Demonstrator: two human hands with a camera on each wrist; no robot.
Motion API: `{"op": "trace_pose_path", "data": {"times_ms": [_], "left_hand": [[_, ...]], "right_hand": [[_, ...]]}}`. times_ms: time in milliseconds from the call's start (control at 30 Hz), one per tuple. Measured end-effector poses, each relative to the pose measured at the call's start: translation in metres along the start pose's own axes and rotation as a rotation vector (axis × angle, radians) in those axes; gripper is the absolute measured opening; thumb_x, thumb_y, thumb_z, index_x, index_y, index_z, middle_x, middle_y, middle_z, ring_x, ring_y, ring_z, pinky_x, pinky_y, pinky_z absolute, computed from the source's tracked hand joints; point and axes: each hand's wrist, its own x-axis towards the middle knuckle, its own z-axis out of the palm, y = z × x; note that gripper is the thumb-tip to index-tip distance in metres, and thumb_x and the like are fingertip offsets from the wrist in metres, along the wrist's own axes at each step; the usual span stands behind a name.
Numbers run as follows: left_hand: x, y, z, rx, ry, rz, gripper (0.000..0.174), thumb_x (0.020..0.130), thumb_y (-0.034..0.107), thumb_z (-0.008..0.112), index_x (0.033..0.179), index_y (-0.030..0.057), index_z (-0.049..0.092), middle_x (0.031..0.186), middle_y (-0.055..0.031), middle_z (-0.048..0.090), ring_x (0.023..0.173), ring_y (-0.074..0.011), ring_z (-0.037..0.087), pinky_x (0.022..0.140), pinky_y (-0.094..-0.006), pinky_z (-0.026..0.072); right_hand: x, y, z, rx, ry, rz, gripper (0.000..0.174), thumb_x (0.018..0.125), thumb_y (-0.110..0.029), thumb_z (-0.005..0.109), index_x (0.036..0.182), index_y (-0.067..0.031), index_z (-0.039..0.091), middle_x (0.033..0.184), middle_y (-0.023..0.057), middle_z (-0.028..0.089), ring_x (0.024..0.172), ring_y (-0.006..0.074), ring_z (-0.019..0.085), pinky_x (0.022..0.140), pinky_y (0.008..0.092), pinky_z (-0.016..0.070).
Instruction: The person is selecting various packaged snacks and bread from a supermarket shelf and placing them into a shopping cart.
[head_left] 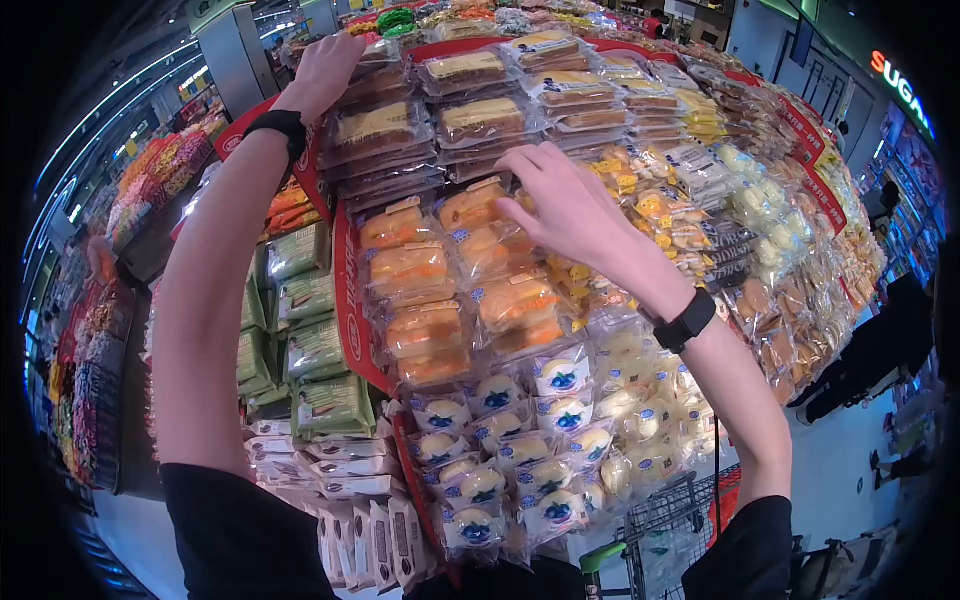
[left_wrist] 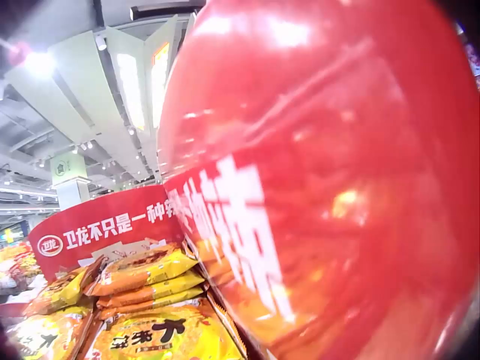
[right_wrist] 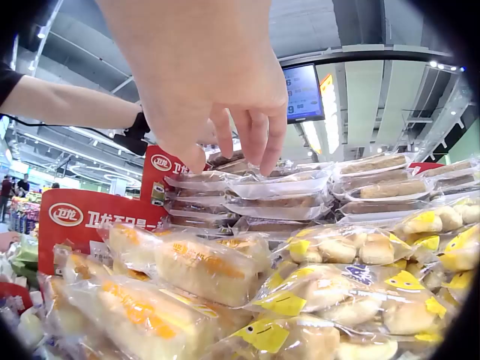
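Supermarket red dividers (head_left: pixel 352 290) keep wrapped breads (head_left: pixel 408 268) sorted, seemingly for browsing. The right hand (head_left: pixel 570 205) hovers near stacked cakes (head_left: pixel 482 118), grip loosely spread; the left hand's (head_left: pixel 325 75) grip I cannot tell.

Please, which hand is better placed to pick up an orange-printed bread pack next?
Probably the right hand: it hangs near the bread packs, fingers relaxed, while the left hand is farther away, by the cake packs.
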Motion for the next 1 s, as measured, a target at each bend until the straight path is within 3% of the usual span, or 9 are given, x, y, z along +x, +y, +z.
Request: {"op": "trace_pose_path", "data": {"times_ms": [133, 233, 333, 400, 500, 633, 833, 867, 1000], "left_hand": [[0.005, 0.004, -0.037, -0.019, 0.076, -0.127, 0.033, 0.088, 0.001, 0.057, 0.119, 0.0030, 0.047, 0.093, -0.0179, 0.066, 0.092, -0.0385, 0.067, 0.076, -0.0473, 0.0556], [0.006, 0.023, -0.094, -0.218, -0.044, -0.151, 0.045, 0.090, 0.028, 0.067, 0.119, -0.0028, 0.053, 0.081, -0.0245, 0.066, 0.080, -0.0435, 0.067, 0.068, -0.0532, 0.0499], [-0.013, 0.046, -0.110, -0.177, 0.116, 0.096, 0.031, 0.088, 0.002, 0.057, 0.117, 0.0038, 0.047, 0.091, -0.0181, 0.065, 0.089, -0.0396, 0.065, 0.072, -0.0489, 0.0537], [-0.033, 0.071, -0.135, -0.287, 0.104, 0.168, 0.023, 0.094, 0.011, 0.056, 0.115, 0.0065, 0.047, 0.091, -0.0165, 0.065, 0.085, -0.0384, 0.064, 0.069, -0.0493, 0.0509], [-0.065, 0.111, -0.170, -0.496, 0.124, 0.249, 0.017, 0.098, 0.018, 0.055, 0.110, 0.0084, 0.048, 0.089, -0.0146, 0.064, 0.083, -0.0374, 0.062, 0.068, -0.0483, 0.0500], [-0.097, 0.138, -0.205, -0.627, 0.096, 0.331, 0.022, 0.094, 0.017, 0.065, 0.109, 0.0063, 0.054, 0.094, -0.0105, 0.066, 0.090, -0.0318, 0.062, 0.080, -0.0413, 0.0491], [-0.155, 0.160, -0.220, -1.268, -0.071, -0.226, 0.065, 0.074, 0.033, 0.089, 0.124, 0.0046, 0.058, 0.118, -0.0088, 0.067, 0.109, -0.0198, 0.064, 0.094, -0.0331, 0.0478], [-0.161, 0.165, -0.213, -1.370, -0.088, -0.270, 0.074, 0.063, 0.038, 0.094, 0.120, 0.0044, 0.060, 0.114, -0.0090, 0.070, 0.108, -0.0183, 0.067, 0.091, -0.0325, 0.0507], [-0.178, 0.179, -0.226, -1.558, -0.264, -0.227, 0.069, 0.064, 0.018, 0.095, 0.122, 0.0004, 0.062, 0.115, -0.0074, 0.069, 0.108, -0.0148, 0.065, 0.095, -0.0297, 0.0490]], "right_hand": [[0.001, 0.003, -0.016, 0.154, -0.017, 0.179, 0.042, 0.091, -0.028, 0.068, 0.118, 0.0023, 0.058, 0.113, 0.0178, 0.066, 0.110, 0.0314, 0.061, 0.091, 0.0429, 0.0519], [0.007, -0.001, -0.025, 0.483, -0.019, 0.394, 0.055, 0.089, -0.035, 0.071, 0.124, 0.0039, 0.056, 0.116, 0.0189, 0.067, 0.114, 0.0272, 0.062, 0.095, 0.0415, 0.0504], [0.006, 0.001, -0.027, 0.447, 0.115, 0.371, 0.074, 0.083, -0.035, 0.078, 0.138, 0.0029, 0.046, 0.128, 0.0218, 0.061, 0.114, 0.0265, 0.061, 0.096, 0.0418, 0.0501], [0.004, -0.001, -0.029, 0.469, 0.188, 0.355, 0.084, 0.079, -0.033, 0.082, 0.144, -0.0012, 0.040, 0.133, 0.0228, 0.056, 0.115, 0.0293, 0.060, 0.099, 0.0429, 0.0489], [-0.004, -0.003, -0.034, 0.186, 0.198, 0.160, 0.082, 0.077, -0.032, 0.084, 0.143, -0.0070, 0.044, 0.129, 0.0203, 0.058, 0.117, 0.0291, 0.058, 0.095, 0.0420, 0.0510], [-0.035, -0.031, -0.049, 0.506, -0.056, 0.308, 0.051, 0.075, -0.026, 0.086, 0.116, -0.0033, 0.065, 0.102, 0.0111, 0.072, 0.095, 0.0256, 0.068, 0.083, 0.0344, 0.0527], [-0.091, -0.065, -0.053, 0.724, 0.013, 0.510, 0.049, 0.073, -0.004, 0.085, 0.118, 0.0008, 0.066, 0.101, 0.0065, 0.071, 0.095, 0.0125, 0.065, 0.086, 0.0289, 0.0502], [-0.096, -0.069, -0.057, 0.760, 0.017, 0.514, 0.047, 0.073, -0.002, 0.084, 0.117, 0.0009, 0.066, 0.102, 0.0055, 0.071, 0.096, 0.0119, 0.065, 0.087, 0.0285, 0.0498], [-0.107, -0.076, -0.061, 0.867, 0.018, 0.515, 0.045, 0.076, 0.001, 0.082, 0.118, -0.0013, 0.065, 0.107, 0.0032, 0.069, 0.102, 0.0114, 0.064, 0.092, 0.0272, 0.0494]]}}
